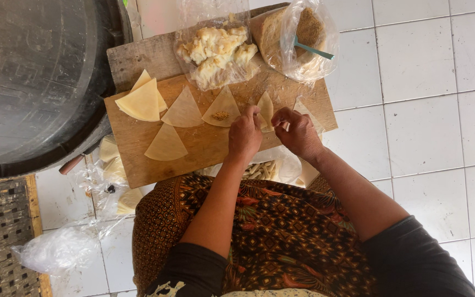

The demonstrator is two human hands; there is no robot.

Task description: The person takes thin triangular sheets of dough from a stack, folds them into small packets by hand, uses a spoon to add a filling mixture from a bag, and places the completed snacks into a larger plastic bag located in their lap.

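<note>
Your left hand (244, 135) and right hand (298, 132) both pinch one folded wrapper (265, 109) with pressed-together fingertips, over the wooden board (204, 146), beside a filled wrapper (221, 108).

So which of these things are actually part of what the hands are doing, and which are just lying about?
In use:
left hand and right hand, both on the wrapper being folded
cut wrappers
wooden board
bag of pale filling
bag with a teal spoon

Lying about:
big dark pan
woven mat
crumpled plastic bag

pale yellow wrappers (166, 144), brown board (204, 144)
</note>
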